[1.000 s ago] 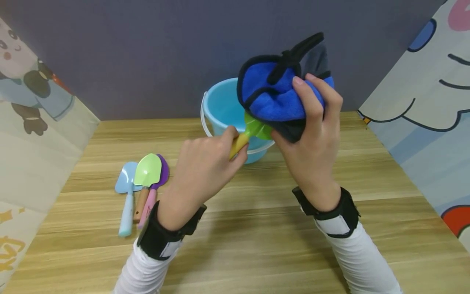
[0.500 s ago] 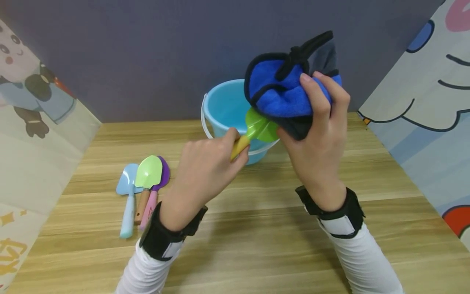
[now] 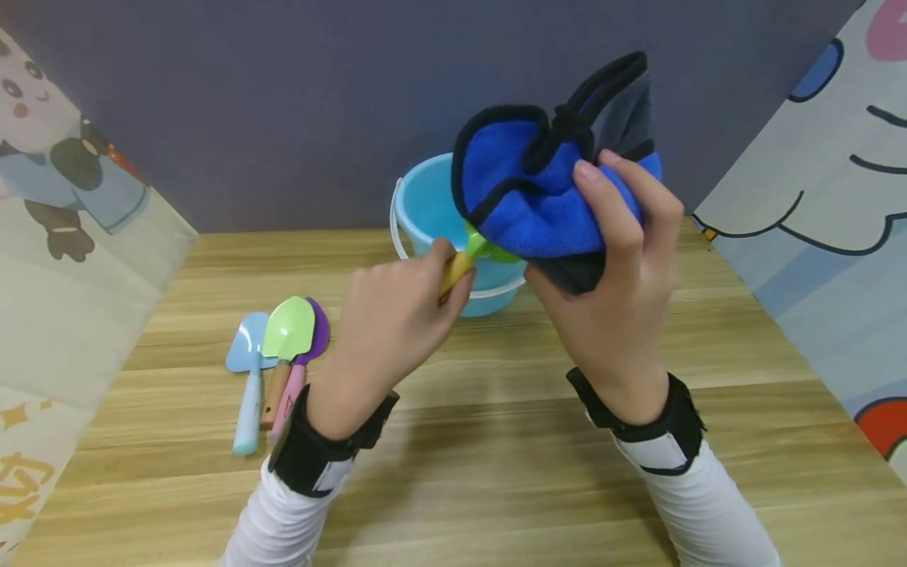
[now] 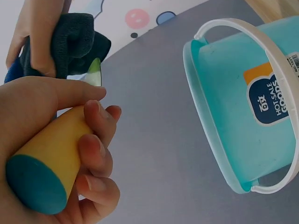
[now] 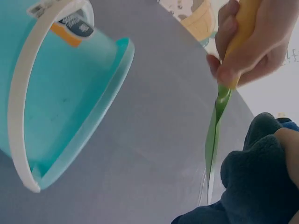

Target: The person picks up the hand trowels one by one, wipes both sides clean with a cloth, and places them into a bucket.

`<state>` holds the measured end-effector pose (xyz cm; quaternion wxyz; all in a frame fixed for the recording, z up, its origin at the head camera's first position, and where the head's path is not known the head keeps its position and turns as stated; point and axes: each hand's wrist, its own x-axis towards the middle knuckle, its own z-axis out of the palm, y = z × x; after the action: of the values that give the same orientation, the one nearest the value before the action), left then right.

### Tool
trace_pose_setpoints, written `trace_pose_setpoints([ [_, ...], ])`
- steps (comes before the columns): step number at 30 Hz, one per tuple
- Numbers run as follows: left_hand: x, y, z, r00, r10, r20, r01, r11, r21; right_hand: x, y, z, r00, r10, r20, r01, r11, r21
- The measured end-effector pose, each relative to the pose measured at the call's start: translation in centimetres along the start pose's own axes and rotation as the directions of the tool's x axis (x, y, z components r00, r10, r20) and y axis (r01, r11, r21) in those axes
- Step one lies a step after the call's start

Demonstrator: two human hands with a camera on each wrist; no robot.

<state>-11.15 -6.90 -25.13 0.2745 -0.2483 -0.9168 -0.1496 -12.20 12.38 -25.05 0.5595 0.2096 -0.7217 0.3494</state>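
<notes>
My left hand (image 3: 397, 323) grips the yellow handle (image 4: 56, 144) of a toy shovel with a green blade (image 5: 213, 135). In the left wrist view the handle's end is teal. A bunched blue and dark grey cloth (image 3: 546, 197) with black edging and a black loop is held in my right hand (image 3: 623, 291). In the head view the cloth covers most of the green blade. From the right wrist view, the cloth lies close to the blade's tip; whether they touch I cannot tell. Behind both hands stands a light blue bucket (image 3: 418, 201) with a white handle.
On the wooden table (image 3: 482, 488) at the left lie three more toy shovels side by side: a light blue shovel (image 3: 247, 386), a light green shovel (image 3: 289, 331) with a brown handle and a purple shovel (image 3: 320, 331) with a pink handle. A dark grey wall (image 3: 283, 118) rises behind.
The cloth dips lower and to the left over the green blade, hiding more of it than half a second ago. Both hands keep their holds.
</notes>
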Motion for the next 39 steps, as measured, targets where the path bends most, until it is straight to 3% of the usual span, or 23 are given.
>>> trace_pose_setpoints([
  [4,-0.1,-0.1,0.0,0.998,0.0,-0.066,-0.001,1.0,-0.013,-0.6,-0.5,0.2,0.996,-0.056,0.065,0.057,0.998,-0.013],
  [8,-0.1,-0.2,-0.1,0.991,0.02,-0.129,-0.022,1.0,-0.014,-1.0,-0.6,0.5,0.982,-0.094,0.163,0.112,0.988,-0.105],
  [12,-0.1,-0.1,-0.1,0.99,0.037,-0.134,-0.039,0.999,-0.014,-1.3,-0.5,0.7,0.97,-0.11,0.215,0.147,0.975,-0.167],
  [39,0.1,0.3,-0.3,0.994,0.049,-0.1,-0.05,0.999,-0.011,-1.0,0.3,1.0,0.978,-0.061,0.199,0.1,0.977,-0.19],
])
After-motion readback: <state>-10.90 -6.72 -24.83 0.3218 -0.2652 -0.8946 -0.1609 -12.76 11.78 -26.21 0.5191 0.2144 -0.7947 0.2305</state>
